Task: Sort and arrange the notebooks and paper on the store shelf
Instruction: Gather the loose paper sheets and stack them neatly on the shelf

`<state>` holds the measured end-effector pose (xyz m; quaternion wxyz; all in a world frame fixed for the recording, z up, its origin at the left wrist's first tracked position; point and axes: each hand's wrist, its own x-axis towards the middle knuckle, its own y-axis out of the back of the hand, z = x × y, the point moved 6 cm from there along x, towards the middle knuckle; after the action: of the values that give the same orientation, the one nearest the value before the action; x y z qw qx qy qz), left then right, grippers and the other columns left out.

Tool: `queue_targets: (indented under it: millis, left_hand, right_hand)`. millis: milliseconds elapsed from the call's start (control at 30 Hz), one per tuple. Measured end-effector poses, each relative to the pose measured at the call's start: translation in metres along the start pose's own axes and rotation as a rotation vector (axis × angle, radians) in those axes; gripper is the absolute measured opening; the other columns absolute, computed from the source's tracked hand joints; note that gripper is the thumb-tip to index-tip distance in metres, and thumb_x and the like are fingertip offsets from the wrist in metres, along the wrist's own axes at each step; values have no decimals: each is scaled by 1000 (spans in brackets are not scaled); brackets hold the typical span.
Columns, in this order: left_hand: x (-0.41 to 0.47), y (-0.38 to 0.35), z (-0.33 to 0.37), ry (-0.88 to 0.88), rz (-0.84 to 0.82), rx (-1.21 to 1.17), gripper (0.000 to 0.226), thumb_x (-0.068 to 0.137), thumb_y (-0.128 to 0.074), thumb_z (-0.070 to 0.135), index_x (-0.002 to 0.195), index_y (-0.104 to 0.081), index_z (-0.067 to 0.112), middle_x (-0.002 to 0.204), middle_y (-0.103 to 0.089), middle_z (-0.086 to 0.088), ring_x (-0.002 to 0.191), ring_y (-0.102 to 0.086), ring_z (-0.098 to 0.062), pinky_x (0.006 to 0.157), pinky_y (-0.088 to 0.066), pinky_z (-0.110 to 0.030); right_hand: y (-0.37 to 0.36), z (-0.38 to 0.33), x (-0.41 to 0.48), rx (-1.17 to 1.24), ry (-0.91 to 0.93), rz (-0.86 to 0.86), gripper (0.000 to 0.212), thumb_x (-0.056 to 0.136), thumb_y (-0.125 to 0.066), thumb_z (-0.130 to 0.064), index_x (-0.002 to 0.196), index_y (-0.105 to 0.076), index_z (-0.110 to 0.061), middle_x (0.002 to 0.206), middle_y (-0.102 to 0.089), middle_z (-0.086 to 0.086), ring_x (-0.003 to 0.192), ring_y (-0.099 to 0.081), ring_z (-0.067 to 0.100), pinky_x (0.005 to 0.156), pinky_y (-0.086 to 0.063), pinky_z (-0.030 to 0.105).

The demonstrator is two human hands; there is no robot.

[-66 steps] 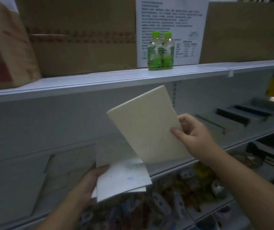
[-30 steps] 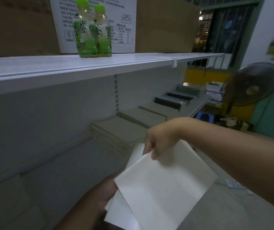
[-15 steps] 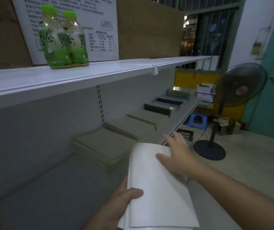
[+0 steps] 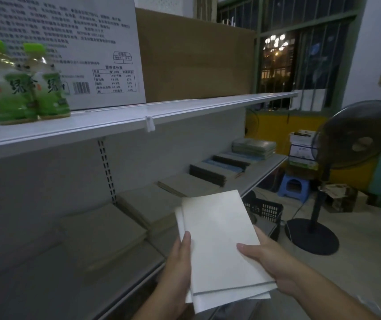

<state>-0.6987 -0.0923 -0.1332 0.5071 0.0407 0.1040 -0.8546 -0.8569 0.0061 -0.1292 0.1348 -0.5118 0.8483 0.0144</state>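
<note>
White notebooks (image 4: 219,245) are gripped as a loose, uneven stack between the left hand (image 4: 176,262) and right hand (image 4: 270,262), off the front edge of the lower shelf (image 4: 46,285). Because their edges are misaligned, the lower ones could probably slip free and drop to the floor.

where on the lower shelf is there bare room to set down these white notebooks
Bare room lies at the near end of the grey lower shelf, between its front edge and the nearest grey-green notebook pile. Farther along it is crowded: piles run edge to edge up to the dark notebook stack. Both hands hold the white notebooks.
</note>
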Motion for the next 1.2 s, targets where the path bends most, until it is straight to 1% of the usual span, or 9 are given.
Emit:
queue_targets:
  millis: [133, 300, 433, 533, 667, 767, 867, 1000, 1200]
  left_hand:
    - [9, -37, 3, 5, 40, 27, 51, 99, -36, 42, 142, -40, 15, 143, -45, 1, 126, -45, -17, 93, -30, -22]
    - [37, -46, -1, 50, 119, 40, 58, 97, -34, 51, 146, -34, 19, 152, -33, 1, 140, -32, -19, 115, -25, -36]
    - [78, -44, 7, -27, 221, 67, 53, 99, -37, 43, 142, -41, 13, 150, -37, -2, 139, -34, -19, 109, -26, -26]
    - [109, -45, 16, 3, 269, 164, 37, 96, -49, 34, 122, -61, 10, 126, -60, -7, 116, -56, -20, 85, -37, -18]
    - [150, -48, 22, -20, 205, 222, 48, 60, -61, 38, 105, -69, 22, 95, -74, 5, 88, -69, -15, 87, -55, -41]
    - [170, -59, 44, -31, 136, 346, 92, 60, -68, 33, 145, -35, 26, 131, -55, 11, 117, -56, -10, 99, -48, -31]
    - [198, -67, 60, -57, 72, 543, 106, 72, -76, 24, 152, -6, 24, 144, -36, 12, 120, -42, 0, 90, -38, -10]
    - [227, -71, 58, -33, 53, 747, 136, 49, -79, 46, 149, 11, 28, 159, -9, 0, 145, -14, -11, 113, -24, -22]
    - [257, -77, 46, 170, 100, 1048, 135, 66, -81, 46, 142, 31, 32, 156, 13, -22, 147, 1, -30, 114, -19, -32]
  right_hand:
    - [30, -7, 16, -15, -26, -128, 49, 91, -50, 3, 118, -51, -37, 107, -72, 5, 95, -69, 29, 67, -54, 32]
    - [47, -18, 50, -84, -39, -187, 44, 88, -50, 10, 109, -56, -28, 100, -74, 3, 92, -70, 27, 72, -54, 33]
    - [52, -28, 98, -110, -49, -151, 42, 85, -54, 11, 119, -57, -13, 104, -72, 12, 98, -66, 34, 83, -50, 38]
    - [51, -39, 130, -160, -68, -143, 41, 80, -61, 6, 118, -57, -10, 103, -72, 12, 96, -67, 33, 79, -50, 36]
    - [58, -66, 178, -211, -53, -158, 46, 80, -63, 4, 123, -52, -10, 106, -70, 16, 94, -67, 35, 74, -52, 35]
    - [60, -86, 216, -269, -25, -169, 46, 87, -59, 0, 129, -46, -13, 111, -67, 11, 97, -66, 29, 76, -52, 34]
    - [51, -102, 247, -341, 25, -198, 40, 87, -59, 1, 123, -50, -14, 106, -65, -3, 98, -61, 16, 78, -49, 25]
    - [42, -110, 290, -460, 51, -198, 29, 88, -60, -6, 113, -56, -20, 96, -64, -7, 90, -61, 15, 69, -49, 24]
    - [22, -111, 350, -626, 35, -393, 25, 88, -62, -10, 113, -57, -14, 88, -61, -11, 75, -59, 6, 52, -45, 16]
